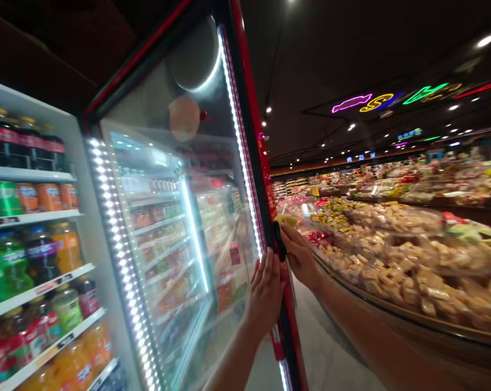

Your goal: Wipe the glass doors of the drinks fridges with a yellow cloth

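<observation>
A glass fridge door (180,179) with a black and red frame stands swung open in front of me. My left hand (265,288) lies with its fingers stretched along the inner side of the door's black edge. On the outer side, my right hand (300,252) is closed beside the black door handle (278,240). A yellow cloth (286,220) shows at its fingers, pressed by the handle; most of it is hidden. Light strips run along the door's inner edges.
To the left, fridge shelves (33,220) hold soda bottles (36,252) and cans (3,198). A long curved display (391,304) heaped with wrapped snacks (395,260) stands at the right. Grey floor (322,336) lies between the door and display.
</observation>
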`<state>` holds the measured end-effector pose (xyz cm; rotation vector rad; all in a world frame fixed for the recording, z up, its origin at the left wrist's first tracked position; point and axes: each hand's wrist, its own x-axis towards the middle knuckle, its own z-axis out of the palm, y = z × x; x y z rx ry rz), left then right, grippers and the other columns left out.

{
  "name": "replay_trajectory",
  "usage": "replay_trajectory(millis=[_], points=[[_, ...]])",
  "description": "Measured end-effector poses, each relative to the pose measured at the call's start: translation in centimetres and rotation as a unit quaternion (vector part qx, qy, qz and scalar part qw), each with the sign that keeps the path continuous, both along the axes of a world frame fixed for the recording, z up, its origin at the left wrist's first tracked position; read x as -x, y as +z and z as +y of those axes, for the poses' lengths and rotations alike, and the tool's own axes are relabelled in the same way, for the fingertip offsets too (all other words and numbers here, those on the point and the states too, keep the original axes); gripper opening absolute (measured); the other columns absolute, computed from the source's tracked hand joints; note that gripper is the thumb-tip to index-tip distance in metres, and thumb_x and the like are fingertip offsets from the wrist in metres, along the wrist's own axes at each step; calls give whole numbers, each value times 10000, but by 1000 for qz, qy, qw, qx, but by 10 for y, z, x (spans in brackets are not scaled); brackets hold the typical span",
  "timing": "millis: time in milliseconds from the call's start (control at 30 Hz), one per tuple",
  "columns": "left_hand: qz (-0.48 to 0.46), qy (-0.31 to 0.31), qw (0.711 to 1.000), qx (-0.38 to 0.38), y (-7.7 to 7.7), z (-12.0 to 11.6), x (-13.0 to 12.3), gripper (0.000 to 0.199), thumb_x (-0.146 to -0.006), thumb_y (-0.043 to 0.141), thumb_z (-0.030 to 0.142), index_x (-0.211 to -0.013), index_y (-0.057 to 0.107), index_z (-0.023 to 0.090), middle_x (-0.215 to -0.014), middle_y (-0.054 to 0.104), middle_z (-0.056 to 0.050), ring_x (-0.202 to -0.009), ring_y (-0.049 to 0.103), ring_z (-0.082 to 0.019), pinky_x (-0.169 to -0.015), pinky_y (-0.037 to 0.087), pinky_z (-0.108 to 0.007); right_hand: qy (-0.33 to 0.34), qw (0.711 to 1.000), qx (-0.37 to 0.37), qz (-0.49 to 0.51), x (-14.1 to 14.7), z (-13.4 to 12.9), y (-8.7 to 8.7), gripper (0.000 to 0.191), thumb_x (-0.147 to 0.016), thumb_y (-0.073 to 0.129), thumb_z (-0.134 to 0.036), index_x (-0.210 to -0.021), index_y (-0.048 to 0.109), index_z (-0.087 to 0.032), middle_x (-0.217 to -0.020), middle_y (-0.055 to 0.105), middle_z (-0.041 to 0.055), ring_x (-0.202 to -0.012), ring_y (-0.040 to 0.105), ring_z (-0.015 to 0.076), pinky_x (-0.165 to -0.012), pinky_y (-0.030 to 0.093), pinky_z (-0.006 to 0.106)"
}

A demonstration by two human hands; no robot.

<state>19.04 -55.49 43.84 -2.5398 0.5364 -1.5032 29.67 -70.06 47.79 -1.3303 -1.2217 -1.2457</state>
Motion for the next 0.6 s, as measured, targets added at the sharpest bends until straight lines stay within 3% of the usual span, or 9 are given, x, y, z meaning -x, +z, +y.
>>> replay_trajectory(millis=[167, 433, 500, 600], points=[[-7, 40, 999, 3, 37, -12, 6, 842, -1006, 438, 163, -1633, -123, 151, -1694, 174, -205, -1560, 238, -294, -1198, 430, -493, 26, 999, -8, -43, -11, 5, 61, 516, -1056, 392, -249, -1553, 427, -382, -1603, 470, 18, -1472, 448, 247, -1214, 412, 503], [-9, 90, 996, -10, 72, -19, 23, 826, -992, 456, 166, -1643, -50, 129, -1708, 140, -191, -1579, 175, -286, -1251, 354, -496, 110, 990, -30, -78, -33, 18, 197, 492, -976, 512, -246, -1452, 587, -349, -1552, 532, -25, -1440, 489, 254, -1232, 379, 484], [-10, 86, 996, -7, 81, -19, 26, 823, -999, 450, 184, -1644, -59, 141, -1708, 151, -180, -1580, 181, -273, -1261, 336, -490, 121, 990, -37, -65, -30, 20, 209, 494, -968, 513, -244, -1442, 596, -357, -1534, 547, -42, -1442, 487, 247, -1238, 370, 489], [-17, 73, 997, 3, 100, -19, 28, 823, -1008, 439, 204, -1642, -83, 154, -1712, 139, -178, -1584, 170, -265, -1267, 319, -492, 117, 991, -27, -55, -21, 17, 191, 471, -976, 513, -272, -1426, 611, -369, -1526, 555, -49, -1451, 473, 256, -1235, 372, 509]])
